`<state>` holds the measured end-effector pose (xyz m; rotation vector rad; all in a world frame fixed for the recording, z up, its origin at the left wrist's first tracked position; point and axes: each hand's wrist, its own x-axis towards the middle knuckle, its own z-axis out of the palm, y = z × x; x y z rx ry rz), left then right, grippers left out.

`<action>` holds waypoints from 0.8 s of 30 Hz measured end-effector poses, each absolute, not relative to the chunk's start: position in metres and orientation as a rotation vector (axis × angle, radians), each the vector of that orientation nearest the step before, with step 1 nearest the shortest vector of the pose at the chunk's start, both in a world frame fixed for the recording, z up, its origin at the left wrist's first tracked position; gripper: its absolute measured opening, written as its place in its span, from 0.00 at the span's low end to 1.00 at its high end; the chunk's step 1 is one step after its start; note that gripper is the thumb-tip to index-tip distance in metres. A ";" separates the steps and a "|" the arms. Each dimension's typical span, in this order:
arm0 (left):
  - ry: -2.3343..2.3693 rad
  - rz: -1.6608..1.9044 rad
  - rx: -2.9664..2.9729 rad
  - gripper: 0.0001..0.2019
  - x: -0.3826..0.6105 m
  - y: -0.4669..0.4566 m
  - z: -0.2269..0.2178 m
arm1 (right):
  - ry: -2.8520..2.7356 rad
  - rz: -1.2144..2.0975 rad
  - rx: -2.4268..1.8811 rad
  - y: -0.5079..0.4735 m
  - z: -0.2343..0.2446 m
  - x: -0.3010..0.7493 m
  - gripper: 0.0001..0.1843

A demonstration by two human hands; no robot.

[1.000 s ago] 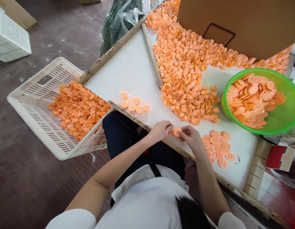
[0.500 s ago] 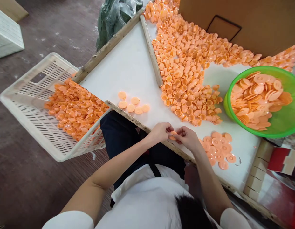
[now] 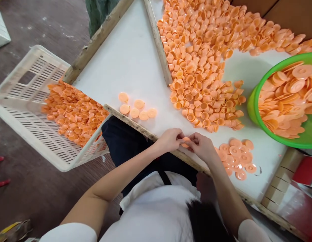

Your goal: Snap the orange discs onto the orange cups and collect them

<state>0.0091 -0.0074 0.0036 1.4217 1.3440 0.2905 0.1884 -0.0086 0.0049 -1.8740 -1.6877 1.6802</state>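
Observation:
Between my two hands, over the table's near edge, is a small round orange plastic piece [image 3: 186,142]. The fingers of my left hand [image 3: 170,140] pinch its left side, and those of my right hand [image 3: 201,146] pinch its right side; part of it is hidden behind the fingertips. Left of my hands, several round orange pieces [image 3: 134,113] lie apart on the white table [image 3: 115,64]. To the right of my right hand is a loose group of flat orange discs [image 3: 236,155]. Beyond my hands spreads a big heap of small orange cups [image 3: 196,80].
A green basin [image 3: 257,111] full of orange discs [image 3: 284,101] stands at the right. At the left, a white slatted crate [image 3: 45,137] holds a pile of orange pieces [image 3: 75,114]. Wooden strips [image 3: 158,40] edge and divide the table. A cardboard box [image 3: 292,16] is at the back right.
The view has shifted a little closer to the table. Both hands keep their pinch on the orange piece, whose round face now shows slightly more.

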 end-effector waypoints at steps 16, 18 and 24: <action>1.356 0.272 1.362 0.04 0.010 0.000 -0.001 | -1.520 1.855 -1.888 0.000 -0.003 0.186 0.15; 1.376 0.279 1.393 0.04 0.011 0.000 0.000 | -1.586 1.802 -1.883 -0.001 0.000 0.185 0.14; 1.437 0.434 1.630 0.07 0.010 -0.024 0.009 | -2.037 1.281 -1.876 -0.015 0.006 0.177 0.11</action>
